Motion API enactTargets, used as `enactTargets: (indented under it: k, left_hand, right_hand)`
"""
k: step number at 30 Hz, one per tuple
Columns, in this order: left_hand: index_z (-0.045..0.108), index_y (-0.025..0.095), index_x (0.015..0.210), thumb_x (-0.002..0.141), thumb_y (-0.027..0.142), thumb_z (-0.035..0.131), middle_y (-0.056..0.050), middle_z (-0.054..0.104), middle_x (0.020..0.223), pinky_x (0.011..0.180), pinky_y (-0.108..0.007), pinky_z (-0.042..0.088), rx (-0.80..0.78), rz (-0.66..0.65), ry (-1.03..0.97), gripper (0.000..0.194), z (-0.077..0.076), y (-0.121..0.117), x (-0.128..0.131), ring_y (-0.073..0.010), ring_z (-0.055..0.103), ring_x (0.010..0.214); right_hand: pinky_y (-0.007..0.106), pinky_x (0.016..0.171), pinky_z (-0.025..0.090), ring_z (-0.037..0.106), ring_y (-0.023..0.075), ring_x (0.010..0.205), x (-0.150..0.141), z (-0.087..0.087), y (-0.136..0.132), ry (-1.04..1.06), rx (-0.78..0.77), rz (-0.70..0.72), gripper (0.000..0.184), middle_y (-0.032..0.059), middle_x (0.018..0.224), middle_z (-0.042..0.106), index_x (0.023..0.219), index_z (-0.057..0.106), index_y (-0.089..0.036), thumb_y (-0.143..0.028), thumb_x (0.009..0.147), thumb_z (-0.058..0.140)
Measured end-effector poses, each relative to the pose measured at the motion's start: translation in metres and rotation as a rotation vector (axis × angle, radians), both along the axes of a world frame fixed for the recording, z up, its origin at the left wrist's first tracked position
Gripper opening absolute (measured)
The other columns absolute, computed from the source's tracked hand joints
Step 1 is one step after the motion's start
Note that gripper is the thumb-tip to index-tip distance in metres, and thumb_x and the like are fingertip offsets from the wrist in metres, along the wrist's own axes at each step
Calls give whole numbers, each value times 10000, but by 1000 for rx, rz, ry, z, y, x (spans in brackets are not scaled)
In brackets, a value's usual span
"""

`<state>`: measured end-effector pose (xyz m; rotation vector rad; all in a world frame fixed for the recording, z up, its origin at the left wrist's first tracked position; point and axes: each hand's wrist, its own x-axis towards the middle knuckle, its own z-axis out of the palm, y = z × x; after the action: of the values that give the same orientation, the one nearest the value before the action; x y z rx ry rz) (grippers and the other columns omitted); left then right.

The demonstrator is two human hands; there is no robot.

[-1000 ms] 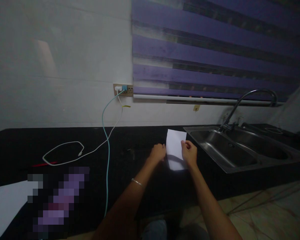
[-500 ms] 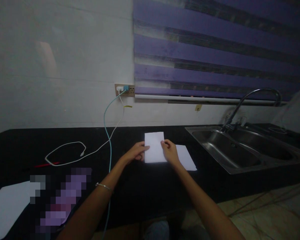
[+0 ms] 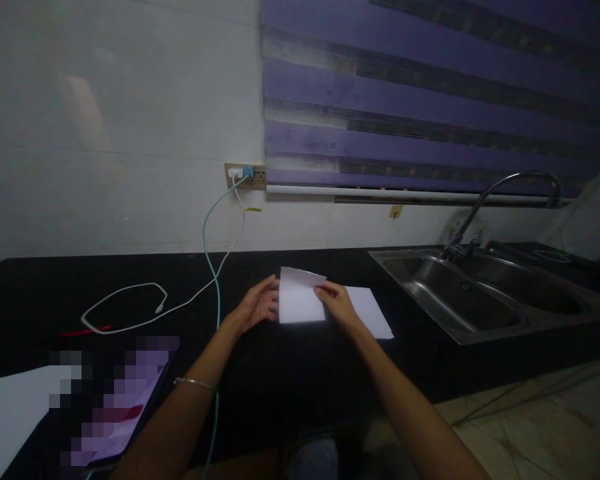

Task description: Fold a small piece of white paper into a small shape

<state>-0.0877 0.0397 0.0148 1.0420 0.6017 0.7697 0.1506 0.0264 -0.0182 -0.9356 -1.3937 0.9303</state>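
Note:
A small white sheet of paper (image 3: 298, 303) lies on the black counter (image 3: 290, 373), its far edge lifted and bent over. My right hand (image 3: 336, 303) pinches that raised edge at the sheet's right side. My left hand (image 3: 254, 305) rests at the sheet's left edge with its fingers spread against it. A second white sheet (image 3: 371, 313) lies flat just to the right, partly under my right hand.
A steel sink (image 3: 460, 297) with a curved tap (image 3: 505, 200) is set in the counter at the right. A teal cable (image 3: 211, 267) and a white cable (image 3: 125, 308) run from a wall socket (image 3: 244, 175). A white paper (image 3: 10, 413) and a blurred-out object lie at the front left.
The sheet was held up near the sink, then carried left and laid on the counter. Now its far edge is being folded over, and a second sheet lies uncovered at the right.

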Motion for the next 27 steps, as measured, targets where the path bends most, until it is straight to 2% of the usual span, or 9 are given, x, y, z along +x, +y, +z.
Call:
enactTargets:
  k: [2, 5, 8, 10, 15, 18, 21, 24, 27]
  left_hand:
    - [543, 159, 1067, 794, 718, 424, -67, 656, 775, 446, -238, 493, -78, -62, -7, 634, 1, 3, -2, -147, 621, 534]
    - [557, 136, 1067, 767, 765, 398, -99, 667, 780, 504, -295, 537, -135, -142, 59, 715, 0, 4, -5, -190, 649, 592]
    - [582, 116, 1091, 779, 665, 527, -133, 679, 857, 549, -289, 546, -110, -219, 125, 634, -2, 0, -6, -212, 667, 700]
    - [604, 128, 1094, 763, 541, 640, -126, 677, 905, 554, -258, 537, -48, -217, 138, 531, 0, -5, -7, -205, 663, 758]
    - [668, 122, 1032, 716, 312, 739, -82, 667, 835, 485, -180, 457, 85, -188, 263, 376, 15, -17, -1, -135, 615, 670]
    - [663, 123, 1066, 704, 271, 751, -68, 668, 839, 468, -164, 429, 127, -176, 267, 401, 17, -18, 4, -109, 593, 635]
    - [655, 106, 1083, 709, 272, 746, -64, 660, 826, 454, -162, 422, 212, -131, 249, 419, 12, -13, 6, -96, 576, 606]
    - [657, 93, 1057, 697, 278, 758, -78, 652, 850, 464, -165, 444, 250, -24, 235, 417, 7, -8, 5, -110, 590, 642]
    - [656, 94, 1048, 697, 278, 758, -90, 655, 885, 513, -179, 481, 253, 57, 219, 409, 6, -7, 5, -128, 610, 694]
  right_hand:
    - [365, 801, 493, 651, 224, 874, 1, 2, 0, -58, 28, -19, 280, 71, 966, 721, 992, 723, -180, -349, 779, 660]
    - [377, 873, 474, 644, 223, 953, 0, 9, -4, -156, 68, 25, 252, 69, 1040, 712, 1026, 722, -201, -270, 809, 614]
    - [383, 905, 464, 638, 225, 999, -1, 17, -11, -203, 94, 65, 250, 77, 1063, 705, 1021, 720, -199, -214, 821, 570]
    - [387, 917, 459, 631, 228, 1018, -1, 19, -14, -212, 120, 86, 272, 80, 1069, 700, 1023, 714, -195, -168, 800, 560]
    - [364, 874, 479, 608, 223, 1025, -2, 17, -16, -205, 133, 78, 455, 73, 1144, 649, 1177, 624, -212, -96, 743, 548]
    - [319, 753, 513, 619, 211, 941, -2, 17, -14, -157, 39, 16, 391, 63, 1069, 658, 1208, 586, -235, -203, 822, 532]
    - [259, 584, 503, 630, 186, 780, 0, 19, -11, -37, -137, -10, 313, 58, 916, 671, 1112, 621, -225, -385, 900, 457]
    - [220, 467, 451, 615, 155, 617, 1, 22, -11, 73, -289, 55, 506, 84, 797, 670, 967, 639, -161, -579, 907, 359]
    - [200, 451, 421, 602, 134, 570, -1, 22, -14, 4, -268, 128, 526, 97, 765, 683, 872, 641, -134, -626, 853, 457]
